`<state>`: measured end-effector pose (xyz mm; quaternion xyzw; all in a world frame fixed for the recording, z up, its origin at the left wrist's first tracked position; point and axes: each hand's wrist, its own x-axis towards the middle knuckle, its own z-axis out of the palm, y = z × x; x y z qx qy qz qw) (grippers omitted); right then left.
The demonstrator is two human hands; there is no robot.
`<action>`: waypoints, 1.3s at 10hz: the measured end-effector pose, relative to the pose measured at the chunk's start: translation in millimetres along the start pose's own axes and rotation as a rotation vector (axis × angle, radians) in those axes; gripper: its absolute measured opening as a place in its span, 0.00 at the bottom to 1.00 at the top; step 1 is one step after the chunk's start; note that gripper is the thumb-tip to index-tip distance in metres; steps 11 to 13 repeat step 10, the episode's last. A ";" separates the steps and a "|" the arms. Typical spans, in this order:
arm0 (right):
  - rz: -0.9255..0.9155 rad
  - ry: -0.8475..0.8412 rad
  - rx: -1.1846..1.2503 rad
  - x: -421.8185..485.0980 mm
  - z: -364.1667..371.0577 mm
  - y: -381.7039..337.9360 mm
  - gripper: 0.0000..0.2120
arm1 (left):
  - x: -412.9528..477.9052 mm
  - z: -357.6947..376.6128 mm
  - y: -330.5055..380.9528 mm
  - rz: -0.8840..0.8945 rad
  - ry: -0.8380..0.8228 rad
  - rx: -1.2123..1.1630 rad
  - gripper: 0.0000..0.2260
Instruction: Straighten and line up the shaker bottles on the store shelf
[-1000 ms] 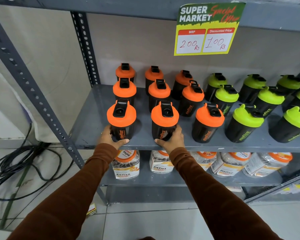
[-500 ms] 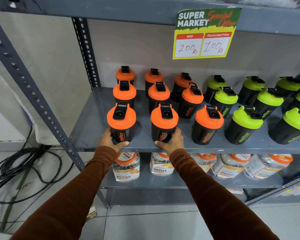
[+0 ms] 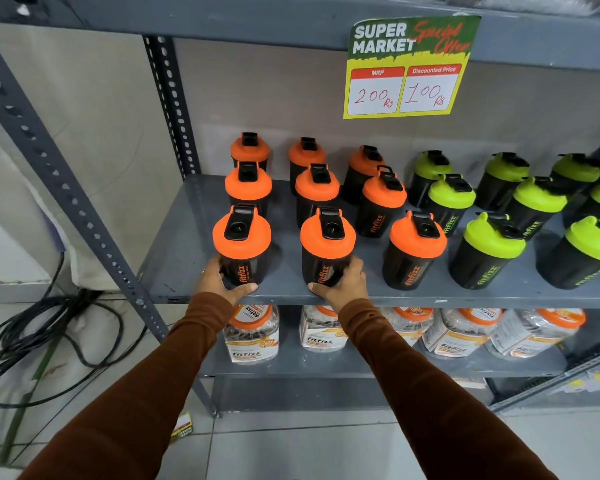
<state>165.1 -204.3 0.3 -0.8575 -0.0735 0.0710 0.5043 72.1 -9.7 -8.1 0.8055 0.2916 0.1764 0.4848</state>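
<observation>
Gripping two front-row orange-lid shaker bottles at once, your left hand (image 3: 219,280) wraps one (image 3: 242,245) and your right hand (image 3: 342,284) its neighbour (image 3: 327,247), both below-left of the price sign (image 3: 407,65). Orange rows look tidy; green-lid bottles (image 3: 487,249) (right of the sign) seem untouched. Bottles read "fitfizz"; sign: "SUPER MARKET, MRP 200 Rs, Discounted Price 100 Rs."

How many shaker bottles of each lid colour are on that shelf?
Black shaker bottles with orange lids: 9
Black shaker bottles with lime-green lids: 9 in view; the row runs past the right edge
Total: 18 in view
</observation>
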 end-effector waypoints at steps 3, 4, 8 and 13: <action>0.000 -0.032 -0.004 -0.7 -2.8 1.4 0.51 | 0.2 -3.5 -4.0 0.050 -0.036 0.010 0.33; 0.001 -0.042 -0.005 -0.6 -5.4 3.6 0.52 | -2.8 -3.4 -2.0 0.049 -0.031 0.007 0.33; -0.067 -0.129 -0.257 -47.0 -29.4 10.7 0.43 | -68.5 21.9 -12.7 0.276 0.219 0.423 0.16; -0.625 -0.555 -0.492 -135.4 -72.5 7.8 0.28 | -68.2 24.4 56.6 1.013 0.273 0.660 0.19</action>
